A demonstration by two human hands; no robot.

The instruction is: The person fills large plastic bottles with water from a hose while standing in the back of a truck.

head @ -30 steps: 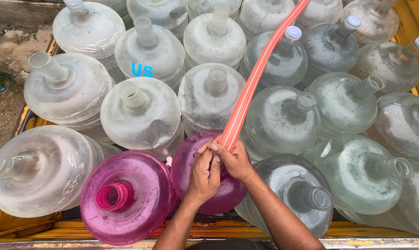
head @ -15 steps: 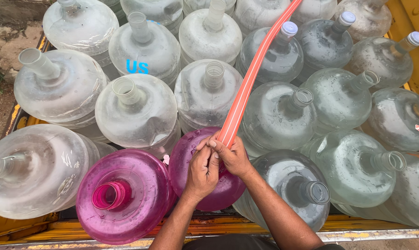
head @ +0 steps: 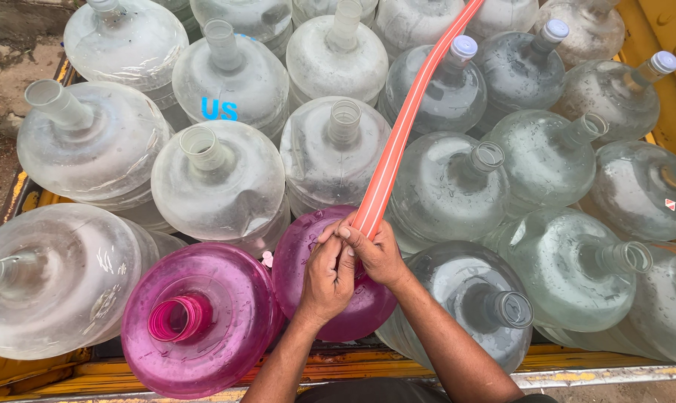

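An orange flat hose (head: pixel 405 123) runs down from the top right to a magenta water jug (head: pixel 301 257). My right hand (head: pixel 379 254) grips the hose end over that jug's mouth, which is hidden. My left hand (head: pixel 329 277) is cupped over the same spot, pressed against my right hand. A second magenta jug (head: pixel 204 317) with an open neck stands just left of it.
Many clear large water jugs (head: pixel 218 179) stand packed together on a yellow vehicle bed (head: pixel 330 369). Some at the right carry caps (head: pixel 463 48), others are open-necked. Bare ground (head: pixel 10 82) lies at the far left.
The view has shifted slightly; both hands stay on the hose end at the magenta jug with only small finger movements.
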